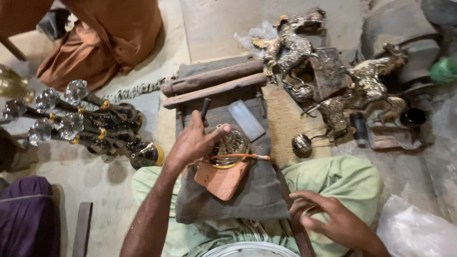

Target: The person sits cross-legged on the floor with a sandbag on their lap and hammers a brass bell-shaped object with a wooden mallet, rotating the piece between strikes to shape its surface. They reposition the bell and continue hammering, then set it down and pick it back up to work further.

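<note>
Spread over the lap, grey cloth (238, 200) carries a domed brass piece (230, 145) under the left hand (193, 140) gripping a dark punch (205, 108); right hand (328, 219) hangs loosely curled, empty, farther off.

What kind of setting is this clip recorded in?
Probably a small metalcraft workshop, worked on the floor. Brass animal figurines lie in a heap, ornate metal stems with faceted knobs lie alongside, and the left hand steadies a round engraved brass piece on a cloth-covered lap.
</note>
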`<action>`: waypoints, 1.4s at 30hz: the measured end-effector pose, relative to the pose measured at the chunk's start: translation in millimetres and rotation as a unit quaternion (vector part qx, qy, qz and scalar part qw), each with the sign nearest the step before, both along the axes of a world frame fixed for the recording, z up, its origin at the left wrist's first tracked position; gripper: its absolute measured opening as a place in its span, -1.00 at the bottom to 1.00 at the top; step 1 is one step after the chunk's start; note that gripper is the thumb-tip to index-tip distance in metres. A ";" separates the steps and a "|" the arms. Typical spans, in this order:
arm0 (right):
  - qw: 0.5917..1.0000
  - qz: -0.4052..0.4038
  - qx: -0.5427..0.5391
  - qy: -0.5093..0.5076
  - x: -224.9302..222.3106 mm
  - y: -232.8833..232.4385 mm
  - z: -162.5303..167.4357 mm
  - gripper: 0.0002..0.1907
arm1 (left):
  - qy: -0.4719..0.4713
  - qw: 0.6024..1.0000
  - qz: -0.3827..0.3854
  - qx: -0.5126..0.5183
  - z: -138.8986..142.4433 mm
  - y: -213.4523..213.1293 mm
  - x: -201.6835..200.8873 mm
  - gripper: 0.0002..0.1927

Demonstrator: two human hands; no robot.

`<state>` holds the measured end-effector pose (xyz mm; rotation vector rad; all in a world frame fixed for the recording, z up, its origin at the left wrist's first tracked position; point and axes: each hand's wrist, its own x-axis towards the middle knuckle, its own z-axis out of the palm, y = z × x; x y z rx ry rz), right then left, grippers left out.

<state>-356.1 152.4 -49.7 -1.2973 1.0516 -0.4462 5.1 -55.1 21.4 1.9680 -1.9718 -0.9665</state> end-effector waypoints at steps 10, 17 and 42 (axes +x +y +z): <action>0.851 -0.090 0.099 -0.507 56.3 -40.2 21.9 0.05 | -0.015 0.999 0.020 0.048 4.5 1.3 -17.5 -0.10; 0.855 -0.187 -0.243 0.418 -34.5 -44.5 -6.4 -0.27 | -0.026 0.996 0.032 -0.074 30.2 28.4 -28.1 -0.15; 0.839 -0.324 -0.389 0.201 1.2 -13.3 43.0 0.03 | 0.057 0.965 -0.254 0.006 49.1 103.9 -210.1 0.05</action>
